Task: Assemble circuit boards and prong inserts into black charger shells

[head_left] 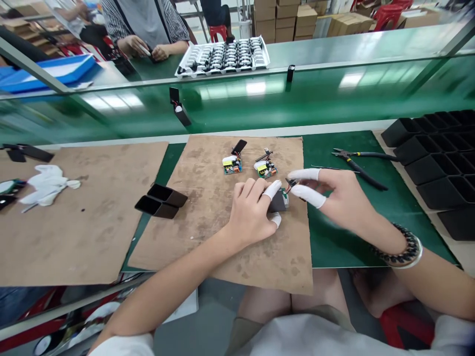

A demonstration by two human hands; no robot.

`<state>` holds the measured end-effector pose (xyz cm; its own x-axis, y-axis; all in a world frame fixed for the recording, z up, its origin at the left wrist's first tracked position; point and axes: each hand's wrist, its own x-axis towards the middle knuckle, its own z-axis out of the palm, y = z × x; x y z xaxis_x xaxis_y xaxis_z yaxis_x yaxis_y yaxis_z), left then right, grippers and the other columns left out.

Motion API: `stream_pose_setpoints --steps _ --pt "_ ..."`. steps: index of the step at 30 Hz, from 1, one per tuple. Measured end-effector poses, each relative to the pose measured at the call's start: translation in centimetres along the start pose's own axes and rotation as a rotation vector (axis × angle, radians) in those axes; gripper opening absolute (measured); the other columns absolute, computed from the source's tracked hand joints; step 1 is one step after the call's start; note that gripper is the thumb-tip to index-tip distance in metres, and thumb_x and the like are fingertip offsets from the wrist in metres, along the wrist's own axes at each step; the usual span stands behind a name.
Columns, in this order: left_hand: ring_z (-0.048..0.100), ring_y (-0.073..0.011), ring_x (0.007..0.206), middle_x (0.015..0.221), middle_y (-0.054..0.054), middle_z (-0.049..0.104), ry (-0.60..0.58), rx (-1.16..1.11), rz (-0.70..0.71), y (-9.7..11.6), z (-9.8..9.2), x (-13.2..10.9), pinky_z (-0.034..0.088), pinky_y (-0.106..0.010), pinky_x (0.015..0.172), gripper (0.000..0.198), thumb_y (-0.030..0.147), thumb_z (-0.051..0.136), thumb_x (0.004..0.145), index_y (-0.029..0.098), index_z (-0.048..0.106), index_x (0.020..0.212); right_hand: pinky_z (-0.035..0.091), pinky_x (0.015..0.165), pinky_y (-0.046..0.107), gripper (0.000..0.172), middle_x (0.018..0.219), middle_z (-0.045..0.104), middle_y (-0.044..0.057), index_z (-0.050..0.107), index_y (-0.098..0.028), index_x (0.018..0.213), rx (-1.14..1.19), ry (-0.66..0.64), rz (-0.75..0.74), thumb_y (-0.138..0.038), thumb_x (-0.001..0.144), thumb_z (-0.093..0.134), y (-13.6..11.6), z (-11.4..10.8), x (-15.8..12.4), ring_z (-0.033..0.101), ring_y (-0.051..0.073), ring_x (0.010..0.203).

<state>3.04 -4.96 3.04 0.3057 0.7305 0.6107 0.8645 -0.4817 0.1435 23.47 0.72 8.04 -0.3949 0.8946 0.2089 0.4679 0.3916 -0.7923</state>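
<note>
My left hand (252, 210) is closed around a small black housing (277, 202) with a green circuit board poking out of its right end, held just above the brown cardboard mat (208, 232). My right hand (334, 198), with white finger cots on thumb and forefinger, pinches the thin wires at that board's end. Two more small circuit boards (232, 164) (265, 168) lie on the mat just beyond my hands, each with a black piece attached.
Two empty black housings (161, 201) lie at the mat's left edge. Black-handled pliers (358, 160) rest on the green mat to the right, beside trays of black housings (438, 163). White gloves (48, 184) lie at left. Across the conveyor a person works near a white parts tray (224, 56).
</note>
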Motion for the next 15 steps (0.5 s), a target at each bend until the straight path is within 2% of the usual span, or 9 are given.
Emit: stream_pose_setpoints --steps 4,9,12,15 --pt "0.058 -0.0252 0.085 0.096 -0.011 0.071 0.059 0.088 0.037 0.7 -0.1 -0.2 0.032 -0.038 0.075 0.055 0.015 0.064 0.069 0.009 0.067 0.123 0.066 0.074 0.037 0.019 0.091 0.083 0.005 0.081 -0.021 0.097 0.113 0.021 0.066 -0.029 0.08 0.079 0.4 1.2 -0.4 0.078 0.023 0.076" --pt "0.058 -0.0255 0.086 0.095 -0.009 0.067 0.103 -0.015 -0.105 0.8 -0.2 -0.1 0.033 -0.038 0.076 0.058 0.017 0.067 0.068 0.015 0.066 0.125 0.068 0.086 0.041 0.02 0.1 0.083 0.004 0.081 -0.022 0.092 0.414 0.018 0.052 -0.032 0.076 0.085 0.5 1.3 -0.2 0.08 0.026 0.091" --pt "0.06 -0.0254 0.089 0.097 -0.007 0.066 0.087 -0.068 -0.197 0.6 0.1 -0.1 0.035 -0.039 0.08 0.059 0.019 0.07 0.069 0.019 0.063 0.127 0.068 0.088 0.043 0.019 0.102 0.083 0.004 0.083 -0.024 0.094 0.397 0.016 0.021 -0.033 0.078 0.084 0.4 1.3 -0.4 0.079 0.027 0.096" --pt "0.063 -0.0241 0.09 0.098 -0.005 0.066 0.102 -0.113 -0.231 0.5 0.8 -0.3 0.037 -0.039 0.084 0.06 0.022 0.071 0.071 0.021 0.06 0.129 0.067 0.086 0.043 0.01 0.099 0.083 0.004 0.083 -0.025 0.089 0.253 0.056 -0.046 -0.029 0.08 0.082 0.6 1.8 -0.7 0.079 0.027 0.093"
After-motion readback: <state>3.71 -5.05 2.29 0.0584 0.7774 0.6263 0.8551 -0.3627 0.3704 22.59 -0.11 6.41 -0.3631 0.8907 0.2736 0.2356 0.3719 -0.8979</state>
